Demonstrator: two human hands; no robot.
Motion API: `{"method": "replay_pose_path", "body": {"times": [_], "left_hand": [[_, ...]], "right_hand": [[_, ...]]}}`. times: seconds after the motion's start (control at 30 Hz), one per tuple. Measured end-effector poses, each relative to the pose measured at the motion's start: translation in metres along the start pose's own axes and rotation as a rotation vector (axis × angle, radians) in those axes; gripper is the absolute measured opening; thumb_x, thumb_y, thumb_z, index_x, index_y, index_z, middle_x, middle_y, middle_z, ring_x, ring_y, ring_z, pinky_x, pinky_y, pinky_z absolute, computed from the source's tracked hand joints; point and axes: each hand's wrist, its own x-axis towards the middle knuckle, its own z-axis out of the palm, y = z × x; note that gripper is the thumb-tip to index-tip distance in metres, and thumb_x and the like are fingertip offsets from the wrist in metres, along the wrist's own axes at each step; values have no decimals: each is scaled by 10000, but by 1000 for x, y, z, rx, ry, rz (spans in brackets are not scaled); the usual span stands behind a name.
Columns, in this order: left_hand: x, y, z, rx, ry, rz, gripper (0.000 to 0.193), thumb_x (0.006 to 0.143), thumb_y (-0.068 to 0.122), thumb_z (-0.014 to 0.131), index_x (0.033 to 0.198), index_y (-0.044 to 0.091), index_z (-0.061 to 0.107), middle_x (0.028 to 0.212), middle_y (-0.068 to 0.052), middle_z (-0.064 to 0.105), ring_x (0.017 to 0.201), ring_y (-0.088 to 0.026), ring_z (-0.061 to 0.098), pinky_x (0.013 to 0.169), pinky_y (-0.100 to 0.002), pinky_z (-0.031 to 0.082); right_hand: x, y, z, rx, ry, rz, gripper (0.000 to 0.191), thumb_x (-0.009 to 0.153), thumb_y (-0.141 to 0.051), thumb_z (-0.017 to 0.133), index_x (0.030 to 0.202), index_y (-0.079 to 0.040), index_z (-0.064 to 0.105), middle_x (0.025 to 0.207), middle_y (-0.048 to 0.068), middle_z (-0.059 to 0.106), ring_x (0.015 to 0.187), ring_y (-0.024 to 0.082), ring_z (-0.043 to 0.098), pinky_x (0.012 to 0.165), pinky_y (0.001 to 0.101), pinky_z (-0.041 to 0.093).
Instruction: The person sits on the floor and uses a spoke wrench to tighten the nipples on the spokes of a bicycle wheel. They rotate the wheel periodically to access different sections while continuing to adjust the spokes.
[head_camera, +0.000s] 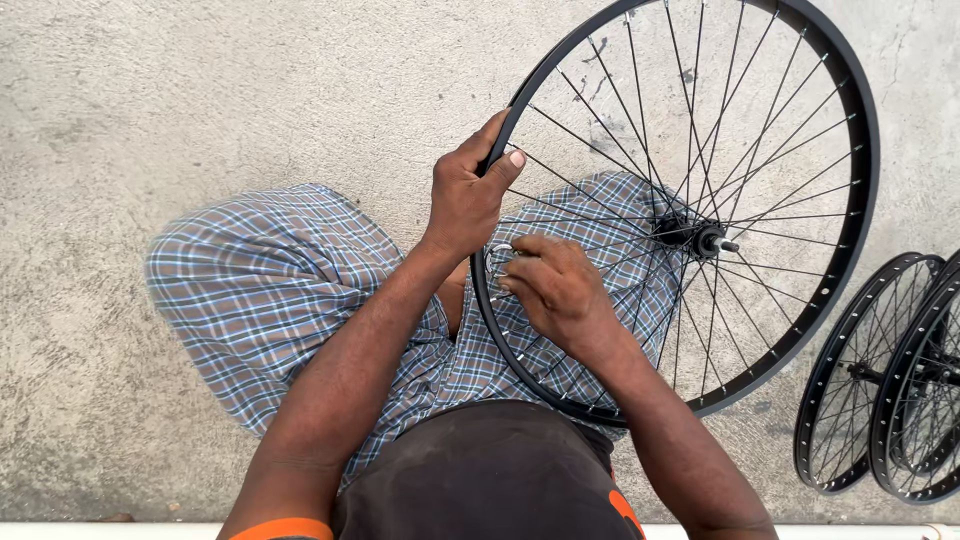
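Both hands busy on one bicycle wheel, seen from above. Left hand clenched around the black rim at its upper near edge, thumb over the outside and fingers curled to the inside, probably to stop the wheel from turning or tipping. Right hand pushed in among the spokes just inside the rim, fingertips pinched together at the spoke ends; whether a small tool or only a spoke nipple sits between them, impossible to tell.

Largest first: rough grey concrete floor under everything. Then the wheel itself, standing on edge and leaning across the lap, over the checked blue and brown shorts, so that the near part of the rim comes close to both hands and the knees give support from below. Far half of the wheel out over the floor, free to swing.

Two more black wheels upright at the right edge, one overlapping the other, well apart from the hands.

Hub with its short axle end in the middle of the held wheel, untouched. Row of small bright nipples along the near inside of the rim, just below the right hand.
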Motion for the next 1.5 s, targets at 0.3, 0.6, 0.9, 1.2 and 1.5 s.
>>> {"method": "replay_pose_path", "body": {"times": [0.3, 0.6, 0.9, 1.2, 1.5], "left_hand": [[-7, 1, 0, -1, -20, -1, 526, 1035, 221, 668, 1495, -1, 542, 811, 17, 580, 682, -36, 486, 584, -227, 428], [-11, 1, -7, 26, -41, -3, 531, 1038, 226, 661, 1499, -1, 530, 770, 18, 571, 665, -39, 496, 566, -234, 431], [-15, 5, 2, 20, -26, 10, 529, 1036, 235, 663, 1495, 2, 539, 803, 30, 605, 675, -42, 487, 583, -237, 433], [-12, -1, 13, 4, -24, 55, 533, 1042, 213, 676, 1501, -16, 532, 837, 29, 573, 701, -40, 471, 596, -237, 424], [-17, 1, 17, 41, -45, 30, 525, 1058, 191, 652, 1518, -17, 508, 783, 28, 546, 685, -38, 481, 592, -233, 431]], "right_hand": [[-2, 5, 31, -323, -331, 339, 239, 848, -155, 742, 1058, -72, 662, 781, 66, 651, 749, 237, 634, 777, 489, 436], [-8, -2, 8, -54, -365, 293, 336, 945, -190, 707, 1255, -74, 649, 830, 75, 624, 810, 227, 565, 826, 449, 374], [-22, -13, 17, -94, 16, 63, 322, 869, -103, 783, 1142, -109, 613, 1088, 96, 662, 944, 227, 623, 925, 441, 397], [-11, 3, 16, -381, -230, 212, 215, 871, -118, 773, 1052, -58, 674, 857, 71, 641, 703, 225, 609, 669, 401, 477], [20, 25, -20, -117, -852, 411, 551, 912, -476, 690, 1234, -32, 645, 930, 168, 729, 854, 290, 725, 813, 468, 556]]}}
